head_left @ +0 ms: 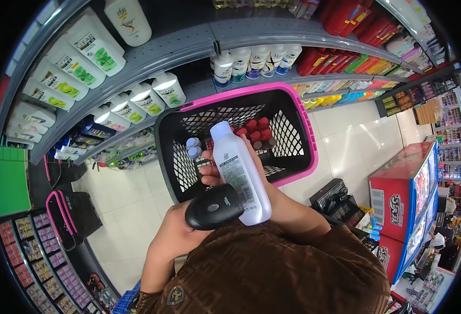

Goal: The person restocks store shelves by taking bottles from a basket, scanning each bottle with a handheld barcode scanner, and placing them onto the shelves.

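Bottle (236, 167) sits gripped in my right hand (258, 166), long axis pointing cap-first toward the basket (305, 124); my left hand (178, 228), clamped on the black scanner (215, 207), flanks its base.

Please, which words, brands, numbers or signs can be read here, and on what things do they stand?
"CLEAR": white bottle, upper left.
"LUX", with some doubt: pump bottle.
"巧乐兹", turned sideways: red box.
Too small or blurred: print on the held bottle, scanner and packets at lower left.
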`<action>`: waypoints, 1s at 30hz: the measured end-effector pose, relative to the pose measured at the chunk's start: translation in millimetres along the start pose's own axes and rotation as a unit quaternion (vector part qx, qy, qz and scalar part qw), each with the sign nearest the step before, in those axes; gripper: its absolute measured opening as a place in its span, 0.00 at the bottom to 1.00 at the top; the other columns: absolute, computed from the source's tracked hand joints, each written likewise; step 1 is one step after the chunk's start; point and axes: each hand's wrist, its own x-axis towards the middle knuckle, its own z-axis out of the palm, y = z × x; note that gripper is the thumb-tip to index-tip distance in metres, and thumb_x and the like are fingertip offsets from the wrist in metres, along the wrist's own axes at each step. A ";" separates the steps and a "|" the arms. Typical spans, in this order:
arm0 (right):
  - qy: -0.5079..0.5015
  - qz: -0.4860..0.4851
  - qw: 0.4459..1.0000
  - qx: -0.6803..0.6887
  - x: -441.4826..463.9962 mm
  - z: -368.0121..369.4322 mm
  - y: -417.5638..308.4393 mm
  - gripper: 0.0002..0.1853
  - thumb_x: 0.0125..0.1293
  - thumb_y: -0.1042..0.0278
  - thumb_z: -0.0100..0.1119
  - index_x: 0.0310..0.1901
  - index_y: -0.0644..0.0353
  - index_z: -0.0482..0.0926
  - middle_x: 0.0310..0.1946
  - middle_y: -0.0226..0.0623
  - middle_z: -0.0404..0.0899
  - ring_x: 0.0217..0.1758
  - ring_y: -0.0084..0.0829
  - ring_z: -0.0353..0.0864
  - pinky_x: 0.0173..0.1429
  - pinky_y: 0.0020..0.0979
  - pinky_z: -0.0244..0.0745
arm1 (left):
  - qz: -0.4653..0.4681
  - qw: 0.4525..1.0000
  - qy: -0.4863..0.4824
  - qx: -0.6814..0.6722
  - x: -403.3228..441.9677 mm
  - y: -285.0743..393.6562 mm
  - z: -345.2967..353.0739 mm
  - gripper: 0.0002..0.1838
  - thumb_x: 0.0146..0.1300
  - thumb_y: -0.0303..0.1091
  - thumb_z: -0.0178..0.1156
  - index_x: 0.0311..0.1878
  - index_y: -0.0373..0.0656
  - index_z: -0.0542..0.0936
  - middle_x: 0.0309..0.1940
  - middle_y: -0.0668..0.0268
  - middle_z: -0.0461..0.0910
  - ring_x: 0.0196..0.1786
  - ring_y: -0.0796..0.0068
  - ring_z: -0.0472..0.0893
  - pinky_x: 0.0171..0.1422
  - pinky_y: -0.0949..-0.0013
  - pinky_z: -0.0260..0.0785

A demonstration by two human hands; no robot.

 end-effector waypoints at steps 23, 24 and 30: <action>-0.066 -0.665 0.362 -0.650 199.0 131.1 -71.1 0.38 0.65 0.65 0.76 0.69 0.63 0.63 0.60 0.45 0.73 0.62 0.38 0.77 0.66 0.38 0.71 | -0.011 0.989 -0.029 -0.147 -85.2 -63.1 -99.3 0.15 0.63 0.27 0.75 0.52 0.37 0.85 0.38 0.73 0.87 0.40 0.86 0.79 0.46 0.74 0.75; -0.051 -0.668 0.336 -0.662 210.2 141.4 -77.0 0.38 0.65 0.60 0.76 0.68 0.63 0.63 0.60 0.48 0.73 0.62 0.42 0.77 0.66 0.40 0.71 | 0.001 0.990 -0.026 -0.139 -83.3 -62.5 -96.0 0.15 0.63 0.27 0.75 0.52 0.37 0.85 0.36 0.73 0.87 0.38 0.87 0.79 0.43 0.74 0.74; 0.008 -0.598 0.429 -0.677 274.8 153.6 -110.2 0.39 0.70 0.47 0.69 0.70 0.65 0.63 0.59 0.55 0.76 0.61 0.50 0.80 0.65 0.44 0.73 | -0.038 0.986 -0.006 -0.161 -83.9 -53.3 -67.1 0.15 0.64 0.25 0.75 0.52 0.36 0.84 0.36 0.73 0.86 0.37 0.85 0.79 0.43 0.75 0.74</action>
